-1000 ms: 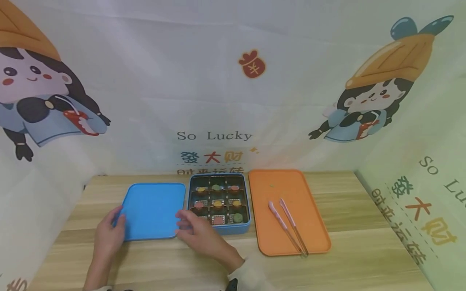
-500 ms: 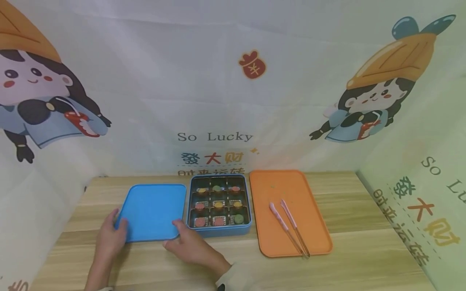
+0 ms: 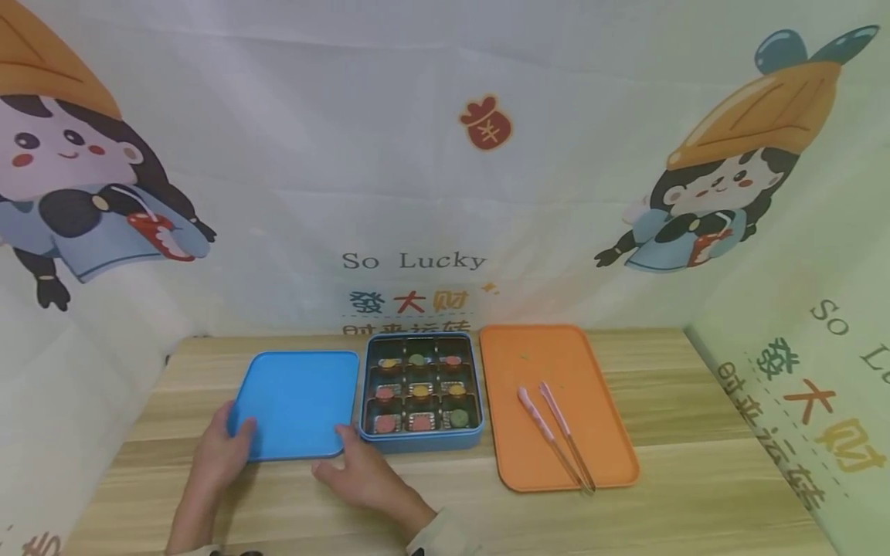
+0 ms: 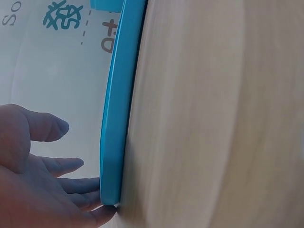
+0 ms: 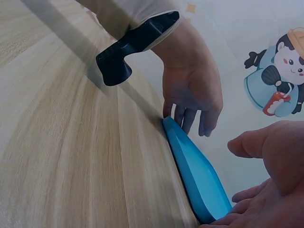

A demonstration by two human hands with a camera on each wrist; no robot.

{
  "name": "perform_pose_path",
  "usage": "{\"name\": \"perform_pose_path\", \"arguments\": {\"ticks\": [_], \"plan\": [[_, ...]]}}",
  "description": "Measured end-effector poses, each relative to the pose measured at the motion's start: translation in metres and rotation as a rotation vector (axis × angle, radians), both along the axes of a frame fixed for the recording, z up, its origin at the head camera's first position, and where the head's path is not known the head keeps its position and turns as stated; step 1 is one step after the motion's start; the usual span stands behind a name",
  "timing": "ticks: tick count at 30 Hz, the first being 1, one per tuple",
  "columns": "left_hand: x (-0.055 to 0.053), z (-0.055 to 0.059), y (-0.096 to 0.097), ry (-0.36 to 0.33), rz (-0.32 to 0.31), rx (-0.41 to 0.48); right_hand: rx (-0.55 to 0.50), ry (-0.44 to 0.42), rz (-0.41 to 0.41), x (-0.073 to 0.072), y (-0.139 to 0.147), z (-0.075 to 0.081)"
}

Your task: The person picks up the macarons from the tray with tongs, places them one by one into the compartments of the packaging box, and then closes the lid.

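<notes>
A blue square lid lies flat on the table between my two hands. My left hand is at its left edge; in the left wrist view the fingers of this hand touch the lid's rim, the thumb apart from it. My right hand is at the lid's front right corner. In the right wrist view, that hand's fingers meet the lid's edge, partly hidden, with the thumb raised off it. Just right of the lid stands a blue divided box holding small round red, yellow and green pieces.
An orange tray lies right of the box, with pink-tipped metal tongs on it and small green crumbs. A printed cloth hangs behind the wooden table.
My right hand has come down and left, from beside the box's front left corner to the lid's front right corner. My left hand stays at the lid's left edge.
</notes>
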State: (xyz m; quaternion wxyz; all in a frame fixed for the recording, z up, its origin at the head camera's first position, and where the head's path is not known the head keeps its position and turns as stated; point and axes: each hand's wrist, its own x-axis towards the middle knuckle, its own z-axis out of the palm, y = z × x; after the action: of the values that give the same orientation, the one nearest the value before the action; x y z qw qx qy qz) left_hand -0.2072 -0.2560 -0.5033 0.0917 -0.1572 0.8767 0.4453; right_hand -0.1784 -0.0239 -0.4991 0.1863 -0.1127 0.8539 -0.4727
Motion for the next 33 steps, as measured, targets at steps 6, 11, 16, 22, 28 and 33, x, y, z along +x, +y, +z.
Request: {"name": "perform_pose_path", "arguments": {"ticks": [6,11,16,22,28,33], "plan": [[0.003,0.001,0.0,0.022,0.01,-0.011,-0.031,-0.021,-0.072,0.0,-0.005,0.002],[0.007,0.003,0.0,0.03,0.041,-0.006,-0.1,-0.066,-0.178,0.005,-0.007,0.009],[0.007,0.005,-0.002,0.026,0.036,-0.012,-0.216,-0.146,-0.256,0.009,-0.008,0.012],[0.006,0.003,-0.003,0.039,0.046,-0.043,-0.308,-0.174,-0.262,0.011,-0.003,0.01],[0.007,-0.001,-0.002,0.064,0.068,-0.102,-0.201,-0.092,-0.157,0.013,0.002,0.014],[0.01,-0.004,-0.003,-0.009,0.091,-0.065,-0.132,-0.061,-0.114,0.013,0.005,0.017]]}}
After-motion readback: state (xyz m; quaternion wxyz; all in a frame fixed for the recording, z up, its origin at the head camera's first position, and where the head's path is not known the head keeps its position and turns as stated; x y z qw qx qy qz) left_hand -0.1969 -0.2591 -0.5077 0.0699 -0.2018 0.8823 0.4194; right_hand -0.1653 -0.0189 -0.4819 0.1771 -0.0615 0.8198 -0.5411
